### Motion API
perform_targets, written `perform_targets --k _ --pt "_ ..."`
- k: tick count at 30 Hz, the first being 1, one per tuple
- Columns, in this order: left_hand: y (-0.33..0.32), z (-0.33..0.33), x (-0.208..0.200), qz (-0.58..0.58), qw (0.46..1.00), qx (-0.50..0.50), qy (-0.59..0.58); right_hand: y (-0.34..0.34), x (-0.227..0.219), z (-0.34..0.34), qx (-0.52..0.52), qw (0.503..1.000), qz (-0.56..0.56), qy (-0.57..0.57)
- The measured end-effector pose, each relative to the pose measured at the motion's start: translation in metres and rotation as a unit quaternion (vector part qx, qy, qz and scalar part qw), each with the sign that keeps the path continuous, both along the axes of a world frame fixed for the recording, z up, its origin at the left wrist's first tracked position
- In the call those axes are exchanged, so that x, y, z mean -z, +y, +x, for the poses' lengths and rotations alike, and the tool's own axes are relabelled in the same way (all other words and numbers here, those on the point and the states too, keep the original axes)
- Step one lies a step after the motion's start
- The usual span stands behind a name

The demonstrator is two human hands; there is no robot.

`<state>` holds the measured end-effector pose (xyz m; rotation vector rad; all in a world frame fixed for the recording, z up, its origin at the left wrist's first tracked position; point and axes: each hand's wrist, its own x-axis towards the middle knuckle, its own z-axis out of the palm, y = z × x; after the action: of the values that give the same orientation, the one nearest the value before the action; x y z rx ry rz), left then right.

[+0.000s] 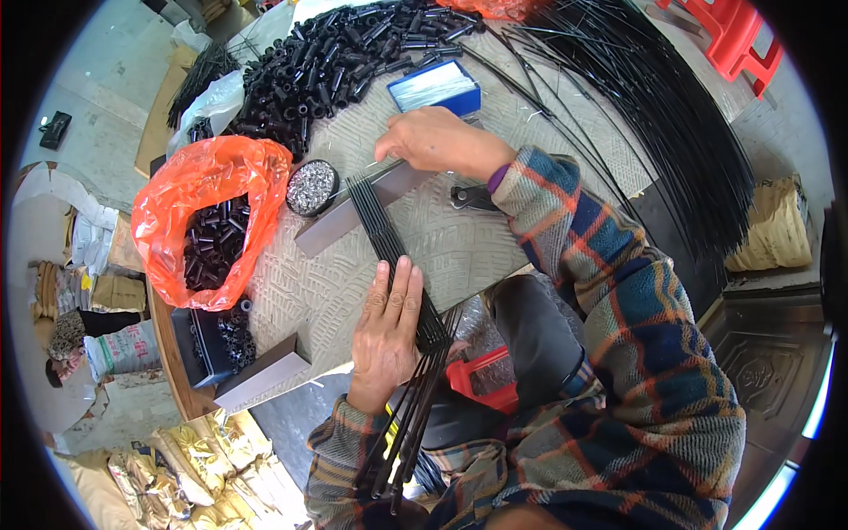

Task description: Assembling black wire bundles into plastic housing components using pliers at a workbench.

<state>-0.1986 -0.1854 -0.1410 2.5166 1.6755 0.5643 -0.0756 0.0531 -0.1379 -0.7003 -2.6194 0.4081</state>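
A bundle of thin black rods lies slantwise over a grey metal bar, its near ends hanging past the table edge toward my lap. Flat across the rods rests my left hand, fingers stretched out. Beyond their far ends, my right hand is closed in a pinch on a thin light-coloured wire; its far fingers are partly hidden. Left of the bar stands a round black dish of small shiny metal pieces. Behind my right hand is a blue box of thin white sticks.
Black tubular parts are heaped at the back; more fill an orange plastic bag at left. Long black rods spread over the right side. Pliers lie by my right sleeve. A dark tray and metal angle piece sit front left.
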Motion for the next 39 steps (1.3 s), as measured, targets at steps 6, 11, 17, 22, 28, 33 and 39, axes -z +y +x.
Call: perform_targets --k 6,11,17,22,28,33,39 --pt "-0.003 -0.003 0.004 0.021 1.0 -0.009 0.019 -0.004 -0.005 -0.011 -0.007 1.0 0.012 -0.006" --pt "-0.002 -0.004 0.007 0.006 1.0 0.0 0.004 -0.005 -0.008 -0.009 0.003 1.0 -0.002 -0.012" --pt "-0.002 -0.003 0.009 0.008 0.999 -0.002 0.033 -0.004 -0.007 -0.01 -0.006 1.0 0.016 -0.018" --pt "-0.003 -0.003 0.008 -0.001 0.999 -0.007 0.038 -0.005 -0.006 -0.008 -0.011 1.0 0.017 -0.023" --pt "-0.003 -0.003 0.008 0.002 0.999 -0.011 0.037 -0.005 -0.008 -0.009 -0.005 1.0 0.014 -0.02" --pt "-0.002 -0.004 0.01 0.013 0.998 -0.006 0.06 -0.002 -0.005 -0.007 -0.021 0.999 0.029 0.009" --pt "-0.002 -0.002 0.008 0.01 0.999 -0.007 0.04 -0.002 -0.002 -0.009 -0.015 0.999 0.034 0.021"
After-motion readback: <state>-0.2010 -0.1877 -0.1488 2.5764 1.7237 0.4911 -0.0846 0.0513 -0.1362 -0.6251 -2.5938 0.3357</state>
